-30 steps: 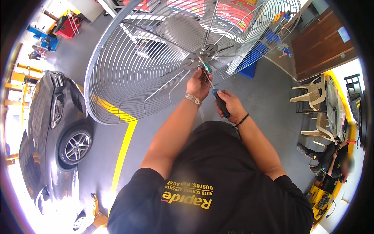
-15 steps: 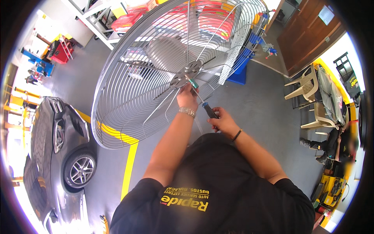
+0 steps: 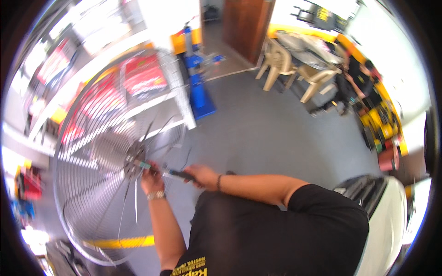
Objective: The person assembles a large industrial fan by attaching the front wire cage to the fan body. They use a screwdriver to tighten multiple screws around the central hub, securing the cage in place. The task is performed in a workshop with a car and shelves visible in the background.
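Observation:
A large round fan with a wire guard (image 3: 60, 175) stands tilted at my left, its grey hub (image 3: 134, 158) facing me. My left hand (image 3: 150, 180), with a metal watch on the wrist, is closed beside the hub around a small green piece (image 3: 146, 165) on the hub's shaft. Blur hides the piece's exact kind. My right hand (image 3: 202, 177) is closed on the dark handle of a screwdriver (image 3: 183, 175). The screwdriver's shank points left toward my left hand and the green piece; whether its tip touches is hidden.
Behind the fan stands a white shelf (image 3: 182, 99) with red boxes (image 3: 143, 76). A blue stand (image 3: 198, 92) is near the brown door (image 3: 246, 30). Beige plastic chairs (image 3: 278, 62) and a seated person (image 3: 352, 80) are at far right. A white car (image 3: 389, 221) is at lower right.
My view has swung to the right, so fan and hands now sit further left in the picture. Both hands keep their hold at the hub and the screwdriver.

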`<action>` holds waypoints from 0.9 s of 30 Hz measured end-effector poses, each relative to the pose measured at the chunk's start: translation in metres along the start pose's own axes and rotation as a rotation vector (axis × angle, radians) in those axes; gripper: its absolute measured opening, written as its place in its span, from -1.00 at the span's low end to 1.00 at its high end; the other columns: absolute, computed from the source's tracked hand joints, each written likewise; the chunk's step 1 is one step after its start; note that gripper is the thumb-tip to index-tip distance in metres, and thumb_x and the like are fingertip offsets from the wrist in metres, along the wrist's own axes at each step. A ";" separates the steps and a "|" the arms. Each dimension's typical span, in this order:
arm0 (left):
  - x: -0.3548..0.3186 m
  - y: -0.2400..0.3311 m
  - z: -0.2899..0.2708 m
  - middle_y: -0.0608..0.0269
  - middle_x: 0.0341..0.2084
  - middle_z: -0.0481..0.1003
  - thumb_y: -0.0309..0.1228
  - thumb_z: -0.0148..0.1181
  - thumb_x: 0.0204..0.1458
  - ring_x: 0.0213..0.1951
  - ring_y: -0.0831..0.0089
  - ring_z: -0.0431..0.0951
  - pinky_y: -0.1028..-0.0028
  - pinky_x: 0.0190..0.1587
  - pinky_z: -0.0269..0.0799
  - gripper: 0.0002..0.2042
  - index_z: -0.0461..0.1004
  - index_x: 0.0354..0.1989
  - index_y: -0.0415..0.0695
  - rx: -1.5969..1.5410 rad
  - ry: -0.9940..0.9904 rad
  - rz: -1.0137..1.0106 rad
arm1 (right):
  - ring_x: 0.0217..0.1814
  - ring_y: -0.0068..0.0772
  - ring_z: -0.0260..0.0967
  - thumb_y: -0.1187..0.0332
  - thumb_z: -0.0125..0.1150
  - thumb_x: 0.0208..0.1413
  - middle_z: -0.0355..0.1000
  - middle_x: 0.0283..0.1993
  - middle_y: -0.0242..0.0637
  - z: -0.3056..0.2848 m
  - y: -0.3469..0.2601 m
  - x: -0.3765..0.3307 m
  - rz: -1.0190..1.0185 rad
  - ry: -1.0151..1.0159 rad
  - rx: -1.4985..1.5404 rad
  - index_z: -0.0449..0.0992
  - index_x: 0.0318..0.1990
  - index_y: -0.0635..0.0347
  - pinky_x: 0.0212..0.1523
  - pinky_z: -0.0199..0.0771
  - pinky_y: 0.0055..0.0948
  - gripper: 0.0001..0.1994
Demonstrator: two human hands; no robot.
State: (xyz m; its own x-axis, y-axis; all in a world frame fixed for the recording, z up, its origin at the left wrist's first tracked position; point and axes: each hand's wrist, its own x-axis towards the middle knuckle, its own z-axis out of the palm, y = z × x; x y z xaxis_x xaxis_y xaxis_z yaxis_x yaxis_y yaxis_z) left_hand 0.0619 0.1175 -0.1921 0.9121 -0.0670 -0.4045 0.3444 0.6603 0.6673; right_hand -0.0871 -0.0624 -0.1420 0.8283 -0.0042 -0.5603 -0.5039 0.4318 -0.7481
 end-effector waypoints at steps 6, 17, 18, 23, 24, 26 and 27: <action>0.020 0.000 0.001 0.25 -0.39 0.53 -0.48 0.13 0.17 -0.35 0.48 0.53 0.48 -0.24 0.53 -0.94 0.47 -0.28 -0.19 -0.066 0.087 -0.043 | -0.50 -0.50 0.38 0.26 0.21 0.16 0.46 -0.34 -0.31 0.004 0.024 -0.009 -0.682 0.172 -0.631 0.38 0.01 0.17 -0.48 0.40 -0.43 -0.68; -0.011 0.006 0.001 0.11 -0.10 0.49 -0.56 -0.03 0.16 -0.08 0.26 0.50 0.33 0.04 0.48 -0.75 0.40 0.01 -0.28 -0.049 -0.122 -0.086 | -0.50 -0.47 0.35 0.07 -0.05 0.33 0.43 -0.39 -0.24 -0.003 0.007 -0.007 0.122 -0.048 0.291 0.37 0.00 0.27 -0.45 0.40 -0.45 -0.61; -0.010 0.004 0.002 0.07 -0.07 0.47 -0.58 -0.06 0.16 -0.06 0.21 0.49 0.29 0.04 0.48 -0.72 0.36 0.05 -0.28 -0.018 -0.061 -0.076 | -0.51 -0.48 0.33 0.06 -0.06 0.33 0.42 -0.41 -0.25 -0.002 0.006 -0.010 0.133 -0.026 0.248 0.37 0.01 0.25 -0.46 0.39 -0.44 -0.60; -0.008 -0.003 0.012 0.10 -0.21 0.50 -0.66 0.03 0.11 -0.18 0.24 0.55 0.27 -0.08 0.58 -0.81 0.35 -0.10 -0.24 -0.132 0.058 -0.043 | -0.37 -0.37 0.45 0.14 0.22 0.16 0.47 -0.31 -0.18 0.001 0.014 -0.027 -0.477 0.180 -0.800 0.33 0.08 0.18 -0.26 0.47 -0.31 -0.56; -0.009 -0.004 0.017 0.11 -0.24 0.49 -0.67 0.05 0.10 -0.18 0.23 0.55 0.27 -0.08 0.59 -0.81 0.35 -0.11 -0.24 -0.154 0.116 -0.046 | -0.34 -0.35 0.48 0.16 0.26 0.13 0.49 -0.28 -0.16 0.000 0.015 -0.027 -0.484 0.206 -0.856 0.32 0.10 0.18 -0.23 0.49 -0.28 -0.54; -0.014 -0.006 0.023 0.13 -0.26 0.48 -0.64 0.09 0.10 -0.18 0.21 0.55 0.33 -0.14 0.58 -0.81 0.35 -0.11 -0.24 -0.109 0.156 -0.009 | -0.40 -0.35 0.47 0.15 0.18 0.20 0.48 -0.34 -0.17 0.000 0.017 -0.022 -0.649 0.236 -0.855 0.33 0.08 0.19 -0.31 0.47 -0.32 -0.59; -0.018 -0.004 0.025 0.13 -0.26 0.48 -0.63 0.11 0.10 -0.18 0.21 0.55 0.33 -0.15 0.57 -0.80 0.35 -0.10 -0.25 -0.074 0.168 -0.007 | -0.43 -0.35 0.46 0.14 0.14 0.23 0.48 -0.37 -0.17 0.000 0.017 -0.020 -0.690 0.280 -0.832 0.33 0.06 0.20 -0.35 0.46 -0.33 -0.61</action>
State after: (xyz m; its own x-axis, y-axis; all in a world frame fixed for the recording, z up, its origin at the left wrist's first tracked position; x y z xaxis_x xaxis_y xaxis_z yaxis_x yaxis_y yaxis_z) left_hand 0.0495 0.0973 -0.1715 0.8576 0.0505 -0.5118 0.3274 0.7138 0.6191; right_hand -0.1127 -0.0552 -0.1435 0.9623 -0.2583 0.0849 -0.0515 -0.4799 -0.8758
